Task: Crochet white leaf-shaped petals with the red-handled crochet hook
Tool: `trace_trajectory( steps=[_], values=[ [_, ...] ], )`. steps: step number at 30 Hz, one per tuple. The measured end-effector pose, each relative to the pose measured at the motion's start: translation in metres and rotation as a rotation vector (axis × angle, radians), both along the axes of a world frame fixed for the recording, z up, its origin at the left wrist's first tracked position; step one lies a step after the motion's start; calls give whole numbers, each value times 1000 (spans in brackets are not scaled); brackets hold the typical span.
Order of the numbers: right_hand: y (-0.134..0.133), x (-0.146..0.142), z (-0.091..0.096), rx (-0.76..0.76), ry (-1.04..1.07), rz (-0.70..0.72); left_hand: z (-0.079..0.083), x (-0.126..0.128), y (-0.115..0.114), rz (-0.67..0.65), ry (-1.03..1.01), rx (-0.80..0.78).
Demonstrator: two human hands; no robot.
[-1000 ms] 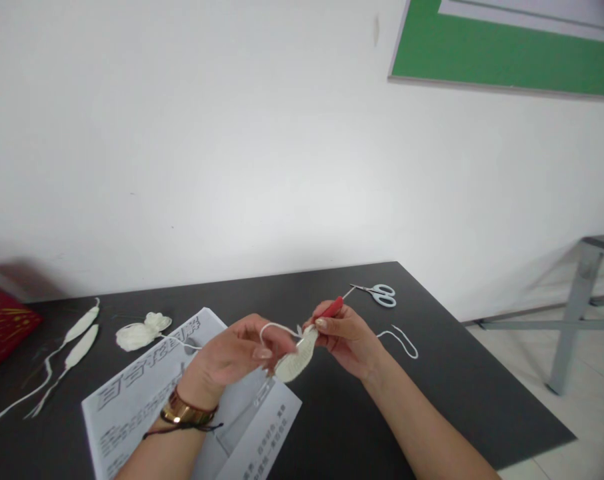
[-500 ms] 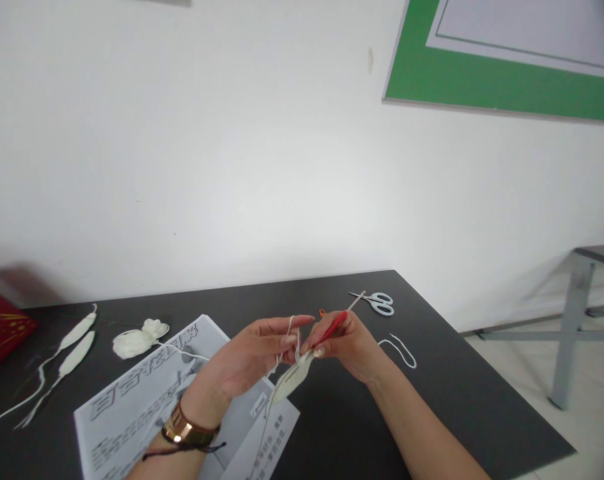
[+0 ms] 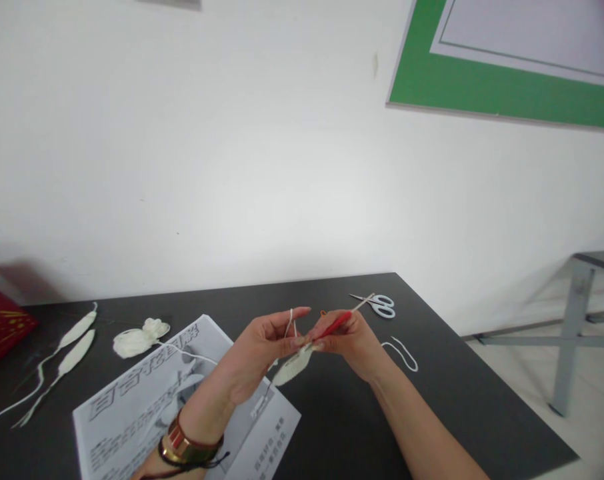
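Note:
A red-handled crochet hook (image 3: pixel 338 324) is gripped in my right hand (image 3: pixel 349 343), its metal shaft pointing up to the right. My left hand (image 3: pixel 265 343) pinches a cream crocheted petal (image 3: pixel 293 368) at its upper end, close to the right fingertips. White yarn (image 3: pixel 291 323) loops over the raised left index finger. The hook's working tip is hidden among the fingers. From the left hand a strand runs back to a small white yarn skein (image 3: pixel 135 342) on the table.
Two finished cream petals (image 3: pixel 77 350) with yarn tails lie at the left, near a red box (image 3: pixel 5 323). A printed sheet (image 3: pixel 147 393) lies under my left arm. Scissors (image 3: pixel 383 305) and a cut yarn piece (image 3: pixel 402 353) lie on the black table (image 3: pixel 462 413) to the right.
My hands have drawn closer together at the petal. The left fingers have closed onto its top, and the petal has tilted flatter. The hook has shifted slightly right.

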State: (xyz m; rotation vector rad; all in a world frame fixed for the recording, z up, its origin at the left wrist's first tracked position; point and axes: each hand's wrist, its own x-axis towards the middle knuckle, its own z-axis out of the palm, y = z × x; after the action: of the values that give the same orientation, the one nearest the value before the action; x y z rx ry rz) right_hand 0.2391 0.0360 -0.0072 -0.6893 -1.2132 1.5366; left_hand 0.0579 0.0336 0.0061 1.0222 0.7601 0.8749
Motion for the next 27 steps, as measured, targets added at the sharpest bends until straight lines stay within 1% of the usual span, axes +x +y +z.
trace_trajectory(
  steps=[5,11,14,18,22,25,27],
  values=[
    [2,1,-3,34,11,-40,5,2,-3,58,-40,-35],
    [2,1,-4,74,85,-58,7,0,-4,95,-56,28],
    [2,-2,-3,54,154,-59,7,0,-3,105,-70,47],
    [2,-5,-3,-10,255,-30,8,-2,-1,66,-79,90],
    [2,-3,-1,2,274,-50,8,-10,3,-5,-93,153],
    [1,-1,1,43,229,-49,9,-10,3,-48,-76,105],
    [0,0,2,70,181,-42,9,-8,2,-41,-50,70]
  ],
)
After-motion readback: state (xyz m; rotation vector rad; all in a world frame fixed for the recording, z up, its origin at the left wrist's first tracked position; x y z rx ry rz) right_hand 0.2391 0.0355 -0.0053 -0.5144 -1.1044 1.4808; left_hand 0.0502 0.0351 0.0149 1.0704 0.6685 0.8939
